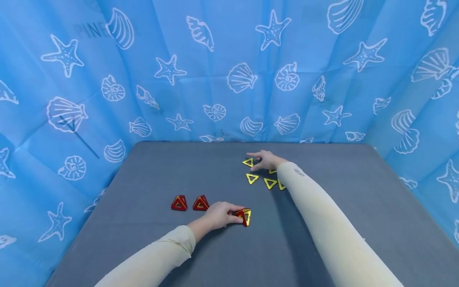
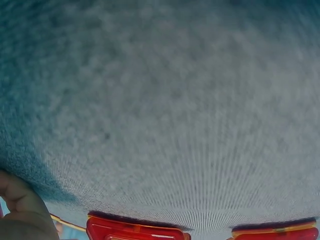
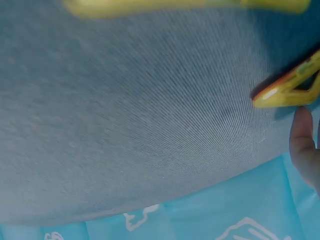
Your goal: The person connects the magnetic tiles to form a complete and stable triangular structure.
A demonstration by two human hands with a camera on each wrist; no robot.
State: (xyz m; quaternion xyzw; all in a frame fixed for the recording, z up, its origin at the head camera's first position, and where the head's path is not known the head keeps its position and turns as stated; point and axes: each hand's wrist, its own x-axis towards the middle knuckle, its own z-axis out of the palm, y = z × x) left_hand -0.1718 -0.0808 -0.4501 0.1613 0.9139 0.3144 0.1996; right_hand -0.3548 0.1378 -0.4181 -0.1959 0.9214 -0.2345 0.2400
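Low on the grey table, my left hand [image 1: 218, 215] grips a small upright piece of red and yellow triangle tiles [image 1: 247, 213], thumb and forefinger at its left side. A fingertip [image 2: 22, 212] shows at the lower left of the left wrist view. Farther back, my right hand [image 1: 267, 160] reaches over a flat yellow triangle tile [image 1: 245, 162], with forefinger and thumb spread on either side of it. The right wrist view has a finger [image 3: 302, 140] right at a yellow triangle's corner [image 3: 272, 99]; whether they touch is unclear.
Two red pyramids of triangle tiles, one [image 1: 183, 202] farther left and one [image 1: 204, 202] beside my left hand, stand on the table. Several flat yellow triangles [image 1: 266, 180] lie below my right hand, some partly behind the sleeve. A blue shell-patterned curtain [image 1: 222, 48] encloses the back and sides.
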